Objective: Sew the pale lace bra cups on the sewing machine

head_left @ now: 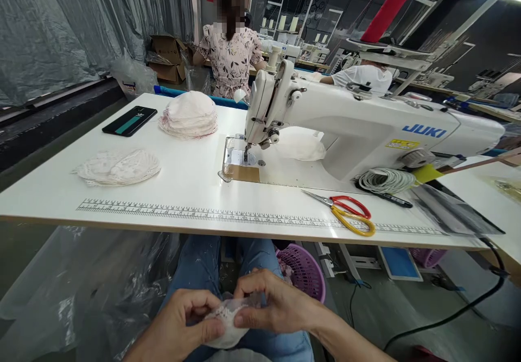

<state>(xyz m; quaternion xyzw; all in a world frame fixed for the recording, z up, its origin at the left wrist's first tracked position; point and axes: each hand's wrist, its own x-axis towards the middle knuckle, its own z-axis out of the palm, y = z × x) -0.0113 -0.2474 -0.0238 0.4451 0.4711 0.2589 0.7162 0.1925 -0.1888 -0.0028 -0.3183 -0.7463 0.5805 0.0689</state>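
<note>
Over my lap, a small white fabric piece (226, 340) with a lacy, sheer edge is held between both hands. My left hand (191, 318) is closed, its thumb and fingers pinching the left side. From the right, my right hand (268, 302) pinches the upper edge, its thumb lying on the lace. The fingers cover part of the piece. Above on the table, a white sewing machine (350, 118) stands with its needle over the metal plate. A thick stack of pale fabric pieces (189, 115) and a flatter pile of lacy white pieces (120, 166) lie left of it.
Scissors (352, 215) with red and yellow handles lie near the table's front edge, by a printed ruler (195, 213). A black phone (129, 121) is at left. Beneath stands a purple basket (305, 275); clear plastic (93, 291) hangs left. Two people sit beyond the table.
</note>
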